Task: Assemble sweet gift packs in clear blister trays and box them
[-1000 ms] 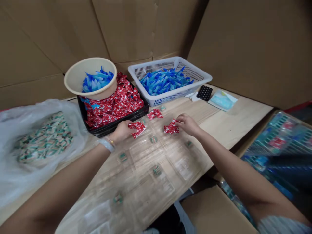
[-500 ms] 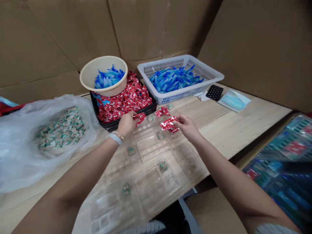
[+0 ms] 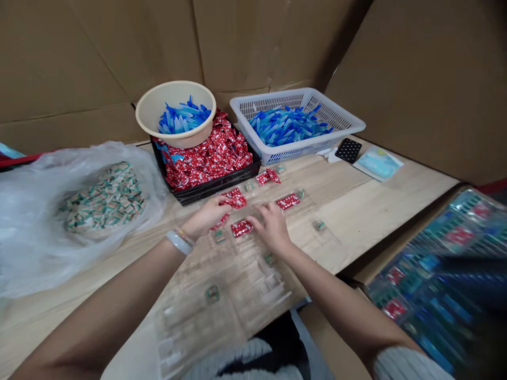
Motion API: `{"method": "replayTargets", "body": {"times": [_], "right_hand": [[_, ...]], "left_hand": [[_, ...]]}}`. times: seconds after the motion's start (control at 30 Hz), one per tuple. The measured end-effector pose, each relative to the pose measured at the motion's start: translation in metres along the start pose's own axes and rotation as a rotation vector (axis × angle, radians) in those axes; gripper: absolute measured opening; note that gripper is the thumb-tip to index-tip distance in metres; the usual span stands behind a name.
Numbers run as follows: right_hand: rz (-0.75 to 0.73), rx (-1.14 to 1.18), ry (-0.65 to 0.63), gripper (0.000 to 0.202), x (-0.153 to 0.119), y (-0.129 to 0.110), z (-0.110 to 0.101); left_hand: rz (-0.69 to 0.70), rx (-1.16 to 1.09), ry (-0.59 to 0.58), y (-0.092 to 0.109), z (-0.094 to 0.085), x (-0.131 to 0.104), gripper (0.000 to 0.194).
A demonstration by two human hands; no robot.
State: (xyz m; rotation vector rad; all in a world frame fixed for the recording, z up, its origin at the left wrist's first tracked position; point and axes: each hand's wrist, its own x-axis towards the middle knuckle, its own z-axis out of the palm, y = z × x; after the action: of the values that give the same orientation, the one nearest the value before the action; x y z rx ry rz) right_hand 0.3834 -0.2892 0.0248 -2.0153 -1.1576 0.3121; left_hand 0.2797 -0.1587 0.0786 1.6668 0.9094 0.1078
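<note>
My left hand (image 3: 206, 215) is closed on red packets (image 3: 234, 198), in front of the black box. Beside it my right hand (image 3: 270, 227) has its thumb at a red packet (image 3: 242, 228) lying over the clear plastic trays (image 3: 198, 311); whether it grips the packet cannot be made out. Another red packet (image 3: 288, 201) lies on the trays right of my hands, and more red packets (image 3: 268, 176) lie farther back. Small green-and-tan pieces (image 3: 212, 294) sit in several tray compartments.
A black box (image 3: 222, 182) of red packets supports a cream bowl (image 3: 144, 113) of blue pieces. Behind stands a white basket (image 3: 348, 124). Left is a plastic bag (image 3: 31, 227) of small pieces; right are a dotted black item (image 3: 348, 150), a blue packet (image 3: 379, 163) and filled packs (image 3: 431, 295).
My right hand has moved left and nearer, and a red packet now lies right of it. My left hand remains near the black box with red packets. The view has shifted slightly.
</note>
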Motion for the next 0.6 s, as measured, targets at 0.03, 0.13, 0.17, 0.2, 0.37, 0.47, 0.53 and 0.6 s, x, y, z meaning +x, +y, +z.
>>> {"method": "replayTargets", "body": {"times": [0.03,0.13,0.17,0.2,0.37,0.47,0.53,0.6], "right_hand": [[0.023,0.112,-0.035,0.026,0.003,-0.003,-0.004],[0.156,0.418,-0.127,0.025,-0.002,0.001,-0.027],[0.220,0.466,-0.095,0.026,-0.010,0.008,-0.039],[0.287,0.492,-0.039,0.026,-0.022,0.017,-0.053],[0.495,0.451,0.182,0.021,-0.097,0.073,-0.140],[0.427,0.246,0.198,0.018,-0.114,0.093,-0.168],[0.378,0.171,0.099,0.018,-0.106,0.099,-0.167],[0.358,0.153,-0.023,0.017,-0.088,0.100,-0.155]], "left_hand": [[-0.049,-0.114,-0.135,-0.002,0.006,-0.007,0.017],[-0.047,-0.277,-0.286,-0.014,0.025,-0.030,0.020],[-0.046,-0.276,-0.268,-0.019,0.031,-0.038,0.020],[-0.056,-0.248,-0.244,-0.026,0.037,-0.047,0.019],[0.105,0.064,-0.236,-0.061,0.063,-0.091,0.015],[0.421,0.390,-0.161,-0.074,0.075,-0.097,0.016],[0.586,0.640,-0.118,-0.079,0.081,-0.092,0.020],[0.719,0.844,-0.108,-0.083,0.085,-0.083,0.021]]}}
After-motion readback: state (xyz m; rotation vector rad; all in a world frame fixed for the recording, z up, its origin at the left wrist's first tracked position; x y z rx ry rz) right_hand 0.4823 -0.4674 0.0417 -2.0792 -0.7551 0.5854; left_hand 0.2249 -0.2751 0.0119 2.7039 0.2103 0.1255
